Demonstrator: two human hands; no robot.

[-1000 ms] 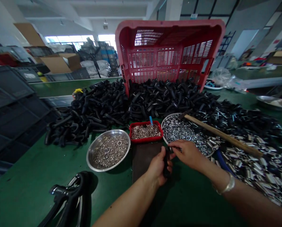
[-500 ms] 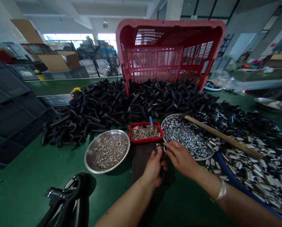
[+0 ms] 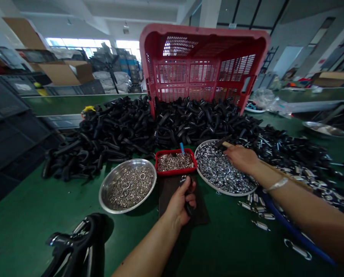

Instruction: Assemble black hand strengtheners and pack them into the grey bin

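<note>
My left hand (image 3: pixel 180 202) is closed around a black plastic handle-like part (image 3: pixel 189 209), held upright over a dark flat plate (image 3: pixel 199 215) on the bench. A bit of shiny metal shows at its top, by my thumb. Over the round dish of small metal rings (image 3: pixel 218 175), my right hand (image 3: pixel 242 158) has its fingers wrapped round the wooden handle of a hammer (image 3: pixel 226 144), close to the head. The rest of that handle runs back under my forearm. Between dish and plate stands a red tray of metal pins (image 3: pixel 176 161) with a blue-handled tool (image 3: pixel 182 148) in it.
A metal bowl of small parts (image 3: pixel 128 184) stands left. Assembled black spring pieces (image 3: pixel 82 242) lie at front left. Black parts (image 3: pixel 117 127) are heaped before a tipped red crate (image 3: pixel 203 32). Loose springs (image 3: pixel 260 225) and a blue-rimmed container (image 3: pixel 299 234) are at right.
My right hand has left the black part, moved right and taken hold of the hammer's handle. My left hand keeps the black part over the plate. The view has shifted slightly.
</note>
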